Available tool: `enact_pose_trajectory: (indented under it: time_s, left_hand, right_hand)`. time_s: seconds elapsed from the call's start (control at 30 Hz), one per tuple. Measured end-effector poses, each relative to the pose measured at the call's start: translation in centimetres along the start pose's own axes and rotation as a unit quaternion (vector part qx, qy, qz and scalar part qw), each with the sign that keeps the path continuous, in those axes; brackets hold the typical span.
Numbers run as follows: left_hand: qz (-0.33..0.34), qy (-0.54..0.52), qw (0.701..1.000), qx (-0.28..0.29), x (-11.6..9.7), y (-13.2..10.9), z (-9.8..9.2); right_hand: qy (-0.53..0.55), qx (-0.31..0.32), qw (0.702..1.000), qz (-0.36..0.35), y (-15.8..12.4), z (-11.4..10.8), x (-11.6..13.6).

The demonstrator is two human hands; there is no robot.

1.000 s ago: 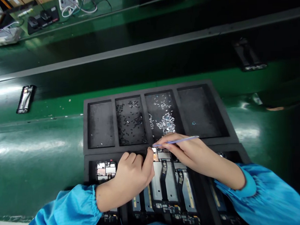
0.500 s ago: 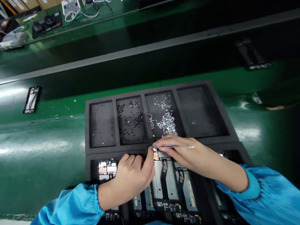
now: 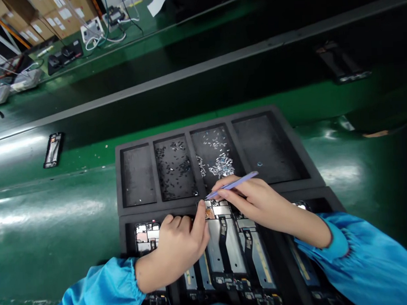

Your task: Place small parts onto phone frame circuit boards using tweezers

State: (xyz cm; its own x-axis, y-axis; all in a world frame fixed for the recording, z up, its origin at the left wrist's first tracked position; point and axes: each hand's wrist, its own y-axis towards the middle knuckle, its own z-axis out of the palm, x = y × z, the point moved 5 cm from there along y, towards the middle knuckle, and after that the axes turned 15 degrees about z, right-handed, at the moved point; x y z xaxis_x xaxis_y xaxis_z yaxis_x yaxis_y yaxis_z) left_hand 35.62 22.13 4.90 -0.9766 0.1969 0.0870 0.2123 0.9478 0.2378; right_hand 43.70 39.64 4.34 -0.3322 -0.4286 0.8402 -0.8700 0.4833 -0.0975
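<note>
My right hand (image 3: 256,197) pinches slim purple tweezers (image 3: 236,182), their tip at the top edge of an opened phone (image 3: 214,246). Its circuit board, bare metal plate and dark ribbon cable show, and it lies over other opened phones in the foam tray. At that phone's top left corner, my left hand (image 3: 180,243) presses an outstretched index finger, with its other fingers curled along the phone's side. Whatever lies under that fingertip is too small to make out. Another opened phone (image 3: 143,236) is partly hidden behind my left wrist.
A dark foam tray (image 3: 153,172) with compartments stands beyond my hands. Two compartments hold scattered small black pieces (image 3: 173,165) and shiny silver pieces (image 3: 222,165). Phone frames (image 3: 53,150) lie on the green bench at left and far right. Cables and cardboard boxes (image 3: 62,17) stand at the back.
The tweezers have tilted up at their rear end, and my right hand has turned, uncovering more of the phone's board. My left index finger stays at the phone's corner. The view has shifted slightly.
</note>
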Motion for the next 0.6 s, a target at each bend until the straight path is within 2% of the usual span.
enact_pose_trajectory:
  time_s: [0.33,0.5,0.6]
  left_hand:
    - [-0.022,0.05,0.999,-0.003,-0.2,-0.1,-0.4]
    - [-0.006,0.064,0.998,0.004,-0.5,0.0,-0.2]
    - [0.007,0.06,0.998,0.014,-0.5,0.0,0.1]
  right_hand:
    - [0.054,0.024,0.997,0.05,0.0,-0.2,-0.6]
    - [0.144,-0.042,0.979,0.139,-1.2,-0.8,-0.9]
    - [0.163,-0.091,0.967,0.171,-2.4,-0.9,-0.7]
